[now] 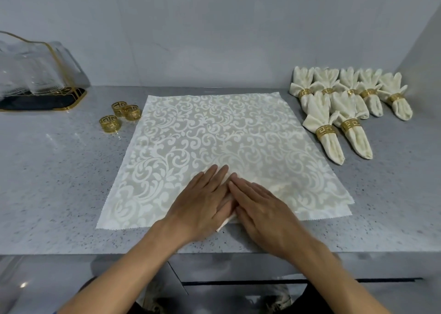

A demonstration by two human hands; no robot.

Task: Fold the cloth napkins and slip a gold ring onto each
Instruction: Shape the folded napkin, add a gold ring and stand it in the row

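Cream damask napkin [214, 132] lies spread mid-surface, both hands, left [202, 201] and right [262, 206], flat and open, pressing its near edge. Seven ringed napkins [343, 106] sit right; three gold rings [121, 116] wait left.

Left hand [202, 199] and right hand [265, 206] flat on patterned napkin [214, 132]

Two bare forearms, no sleeves reaching the wrists. Left hand [202, 201] and right hand [265, 208]: no rings, watch or gloves. Fingers [214, 173] long, nails short and plain.
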